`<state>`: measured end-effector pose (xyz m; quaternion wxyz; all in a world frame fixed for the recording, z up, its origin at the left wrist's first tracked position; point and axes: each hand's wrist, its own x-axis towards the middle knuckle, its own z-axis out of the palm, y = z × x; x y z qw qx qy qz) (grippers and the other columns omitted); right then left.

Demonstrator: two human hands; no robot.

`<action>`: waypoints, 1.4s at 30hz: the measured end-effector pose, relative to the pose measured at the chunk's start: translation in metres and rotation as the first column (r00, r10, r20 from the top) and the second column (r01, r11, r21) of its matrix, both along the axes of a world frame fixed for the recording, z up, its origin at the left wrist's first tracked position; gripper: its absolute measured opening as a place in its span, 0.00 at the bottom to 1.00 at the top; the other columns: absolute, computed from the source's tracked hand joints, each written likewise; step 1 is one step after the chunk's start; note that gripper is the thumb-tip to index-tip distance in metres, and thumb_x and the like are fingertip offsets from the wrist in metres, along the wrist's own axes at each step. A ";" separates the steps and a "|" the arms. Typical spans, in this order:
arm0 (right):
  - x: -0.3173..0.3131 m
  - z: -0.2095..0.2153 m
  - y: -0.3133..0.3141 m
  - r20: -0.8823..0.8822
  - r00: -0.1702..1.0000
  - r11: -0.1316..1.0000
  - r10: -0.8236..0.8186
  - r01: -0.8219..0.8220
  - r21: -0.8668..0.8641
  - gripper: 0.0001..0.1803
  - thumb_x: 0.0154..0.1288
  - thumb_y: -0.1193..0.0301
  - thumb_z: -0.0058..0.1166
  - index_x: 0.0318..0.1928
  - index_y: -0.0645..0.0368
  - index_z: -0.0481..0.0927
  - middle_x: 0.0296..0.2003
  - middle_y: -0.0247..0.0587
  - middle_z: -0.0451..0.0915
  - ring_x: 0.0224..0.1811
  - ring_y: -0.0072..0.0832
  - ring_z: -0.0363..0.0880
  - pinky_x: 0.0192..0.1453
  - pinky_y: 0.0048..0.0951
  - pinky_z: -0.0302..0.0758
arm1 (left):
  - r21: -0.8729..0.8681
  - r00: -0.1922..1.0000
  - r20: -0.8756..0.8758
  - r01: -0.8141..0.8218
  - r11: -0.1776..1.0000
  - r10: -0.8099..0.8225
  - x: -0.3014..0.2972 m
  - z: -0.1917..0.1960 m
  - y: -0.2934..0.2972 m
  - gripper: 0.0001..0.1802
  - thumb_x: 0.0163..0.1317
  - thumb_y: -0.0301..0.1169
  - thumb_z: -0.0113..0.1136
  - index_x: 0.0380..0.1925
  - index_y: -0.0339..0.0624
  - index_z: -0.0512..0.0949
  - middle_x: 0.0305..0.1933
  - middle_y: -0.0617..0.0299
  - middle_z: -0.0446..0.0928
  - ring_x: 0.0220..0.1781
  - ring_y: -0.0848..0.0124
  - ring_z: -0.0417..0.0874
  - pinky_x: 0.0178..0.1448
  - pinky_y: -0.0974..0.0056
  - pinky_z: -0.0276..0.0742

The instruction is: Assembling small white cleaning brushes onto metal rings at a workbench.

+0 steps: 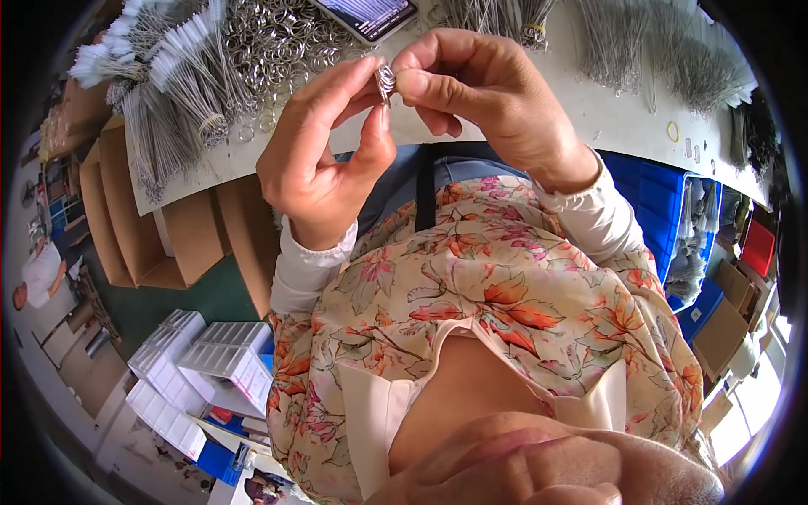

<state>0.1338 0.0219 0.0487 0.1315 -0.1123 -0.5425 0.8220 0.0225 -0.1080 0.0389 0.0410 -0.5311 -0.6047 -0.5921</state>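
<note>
A small stack of silvery metal split rings point(385, 82) is held up above the table's near edge, between my two hands. My left hand point(324, 147) has its index fingertip and thumb curved round the rings from the left. From the other side, my right hand point(492, 93) pinches at them with thumb and index finger; its other fingers are curled in. What the right fingertips grip exactly is partly hidden. Behind my hands lies a big heap of loose metal rings point(282, 42) on the white table point(244, 160).
Bundles of thin wire loops with whitish ends point(181, 84) lie at the left, more wire bundles point(665, 50) at the right. A phone point(368, 17) lies at the back. Cardboard boxes point(181, 240) stand below left, a blue bin point(644, 194) below right. Another person point(42, 273) is far left.
</note>
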 end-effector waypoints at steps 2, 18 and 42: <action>-0.002 -0.002 0.000 -0.003 1.000 1.000 0.013 -0.013 0.001 0.10 0.62 0.66 0.57 0.36 0.61 0.80 0.23 0.27 0.75 0.24 0.11 0.70 0.25 0.15 0.65 | -0.011 0.999 -0.039 -0.010 1.000 0.009 -0.002 -0.001 0.001 0.17 0.48 0.14 0.60 0.42 0.28 0.77 0.42 0.51 0.79 0.36 0.68 0.84 0.38 0.70 0.81; -0.006 -0.006 0.022 0.052 0.919 0.909 0.391 -0.376 -0.180 0.09 0.60 0.67 0.58 0.35 0.61 0.80 0.22 0.28 0.76 0.20 0.12 0.70 0.22 0.14 0.63 | -0.066 1.000 -0.008 0.024 0.998 -0.025 -0.005 0.005 -0.007 0.14 0.48 0.14 0.61 0.38 0.28 0.78 0.41 0.49 0.79 0.37 0.67 0.83 0.39 0.69 0.81; -0.017 0.012 0.021 0.113 0.967 0.937 0.229 -0.250 0.244 0.08 0.63 0.70 0.55 0.32 0.64 0.77 0.24 0.31 0.77 0.24 0.15 0.72 0.27 0.18 0.69 | -0.019 0.985 0.148 0.088 0.996 -0.084 -0.015 -0.014 -0.006 0.17 0.49 0.11 0.57 0.42 0.27 0.77 0.45 0.48 0.77 0.40 0.69 0.82 0.43 0.71 0.80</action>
